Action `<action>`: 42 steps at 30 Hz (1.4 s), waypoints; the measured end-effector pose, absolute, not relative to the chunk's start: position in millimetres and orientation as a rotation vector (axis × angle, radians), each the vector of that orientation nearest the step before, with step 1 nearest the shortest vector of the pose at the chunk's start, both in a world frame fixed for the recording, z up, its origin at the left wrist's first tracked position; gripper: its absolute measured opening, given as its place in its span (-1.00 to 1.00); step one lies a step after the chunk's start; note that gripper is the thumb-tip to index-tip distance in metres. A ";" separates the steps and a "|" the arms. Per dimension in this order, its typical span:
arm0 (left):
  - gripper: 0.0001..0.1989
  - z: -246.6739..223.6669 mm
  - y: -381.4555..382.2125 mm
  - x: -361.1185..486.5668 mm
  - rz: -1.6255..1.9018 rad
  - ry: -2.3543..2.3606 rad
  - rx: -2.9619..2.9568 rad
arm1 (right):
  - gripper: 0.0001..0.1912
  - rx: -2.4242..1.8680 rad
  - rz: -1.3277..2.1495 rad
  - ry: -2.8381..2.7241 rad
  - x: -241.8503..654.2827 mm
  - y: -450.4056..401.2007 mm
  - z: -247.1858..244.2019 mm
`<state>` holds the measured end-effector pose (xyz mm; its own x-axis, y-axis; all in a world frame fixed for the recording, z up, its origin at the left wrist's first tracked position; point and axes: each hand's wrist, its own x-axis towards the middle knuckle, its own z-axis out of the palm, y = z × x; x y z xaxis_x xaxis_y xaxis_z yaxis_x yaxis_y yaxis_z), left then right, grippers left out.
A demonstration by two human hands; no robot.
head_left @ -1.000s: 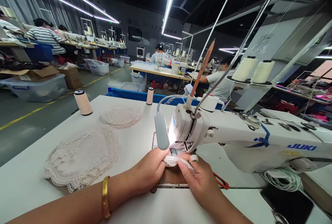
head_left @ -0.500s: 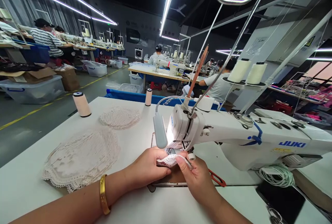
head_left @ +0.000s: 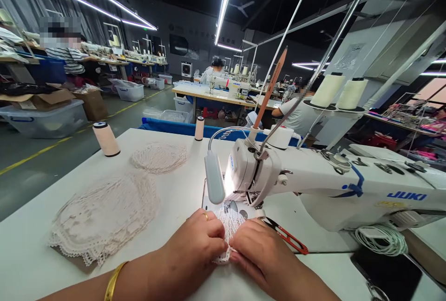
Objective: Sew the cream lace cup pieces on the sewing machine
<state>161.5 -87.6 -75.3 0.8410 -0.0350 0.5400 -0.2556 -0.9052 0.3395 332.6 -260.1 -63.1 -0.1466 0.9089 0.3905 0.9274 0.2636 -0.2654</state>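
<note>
A white lace piece [head_left: 230, 225] lies below the needle area of the white sewing machine [head_left: 296, 171], its near end between my hands. My left hand [head_left: 197, 245] pinches its left edge, fingers curled. My right hand [head_left: 261, 250] holds the right edge with bent fingers. A lit lamp [head_left: 214, 178] hangs just beyond my hands. Red-handled snips [head_left: 291, 238] lie right of my right hand. On the left of the table are a large lace stack [head_left: 104, 217] and a smaller one [head_left: 158, 157].
Two thread cones, one at the left edge [head_left: 106, 139] and one at the back [head_left: 199, 129], stand on the table [head_left: 146, 278]. Coiled pale cord [head_left: 381, 239] and a dark flat object [head_left: 386, 268] lie at right. People sit at machines farther off.
Both hands have come nearer and lower, with fingers now curled over the lace. More of the lace shows, spread lengthwise toward the needle area. The view has shifted slightly.
</note>
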 end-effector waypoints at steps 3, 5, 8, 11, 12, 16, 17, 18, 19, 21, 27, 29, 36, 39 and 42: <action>-0.80 -78.5 -90.0 160.4 0.802 -0.245 2.648 | -0.69 -1.700 -0.053 -2.073 333.6 -261.6 -63.1; -0.80 -78.0 -89.8 161.6 0.782 -0.244 2.646 | -0.69 -1.725 -0.053 -2.064 334.2 -261.2 -63.2; -0.79 -77.6 -87.9 164.3 0.775 -0.217 2.643 | -0.69 -1.751 -0.055 -2.052 335.1 -259.6 -64.1; -0.78 -78.8 -84.9 167.6 0.812 -0.206 2.659 | -0.66 -1.759 -0.092 -2.037 336.5 -257.1 -67.1; -0.78 -79.2 -83.7 168.9 0.817 -0.202 2.672 | -0.66 -1.757 -0.106 -2.034 337.1 -256.1 -68.2; -0.77 -80.0 -78.4 174.3 0.820 -0.185 2.699 | -0.66 -1.761 -0.139 -2.009 340.2 -251.2 -71.9; -0.77 -80.1 -76.9 175.6 0.819 -0.181 2.699 | -0.66 -1.771 -0.144 -1.997 341.1 -249.9 -72.5; -0.78 -80.1 -75.5 177.0 0.810 -0.177 2.698 | -0.66 -1.780 -0.145 -1.988 342.2 -248.6 -73.0; -0.78 -79.8 -74.2 178.2 0.793 -0.171 2.698 | -0.67 -1.790 -0.141 -1.981 343.4 -247.4 -73.4; -0.78 -78.5 -71.9 180.3 0.736 -0.137 2.701 | -0.68 -1.817 -0.117 -1.969 345.8 -245.7 -74.3; -0.79 -65.1 -68.2 185.1 0.546 -0.053 2.498 | -0.87 -1.857 -0.140 -1.918 345.2 -246.8 -78.2; -0.78 -58.9 -67.4 187.3 0.489 -0.021 2.397 | -0.72 -1.822 -0.225 -1.916 340.8 -245.3 -80.2; -0.71 -44.8 -65.6 192.9 0.308 0.133 2.176 | -0.79 -1.783 -0.334 -1.684 330.3 -233.5 -79.1; -0.81 -48.0 -67.0 192.6 0.251 0.211 2.211 | -0.78 -1.762 -0.294 -1.660 330.3 -232.7 -76.9; -0.88 -52.3 -69.2 192.9 0.257 0.233 2.248 | -0.78 -1.759 -0.293 -1.655 331.3 -232.4 -78.3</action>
<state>192.9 -69.2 -52.3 0.9618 0.2525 0.1057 0.0805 -0.6302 0.7723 331.3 -232.4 -78.3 0.1607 0.7867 0.5960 0.9435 0.0548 -0.3268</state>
